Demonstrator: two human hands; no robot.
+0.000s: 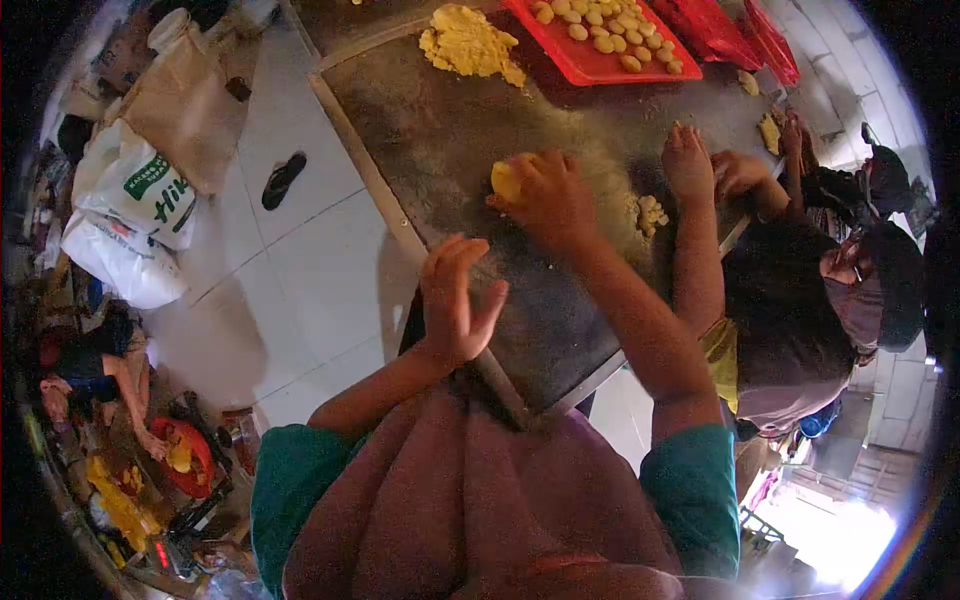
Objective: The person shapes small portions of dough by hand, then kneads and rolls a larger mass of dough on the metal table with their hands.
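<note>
My right hand (552, 202) is closed around a lump of yellow dough (506, 183) on the dark tabletop (420, 140). The fingers cover part of the lump. Nearer to me, my left hand (460, 302) is held over the table's left edge, thumb apart from the fingers, with nothing in it. A large mass of crumbly yellow dough (468, 42) lies farther back on the table. Beside it, a red tray (560, 68) holds many small round dough balls (605, 40).
At the right, a co-worker's hand (688, 165) rests by small dough pieces (648, 214). Another red tray (710, 30) stands behind. On the left floor lie a dark sandal (284, 181) and white plastic bags (130, 215). A person's hand reaches into a red basin (200, 465) at lower left.
</note>
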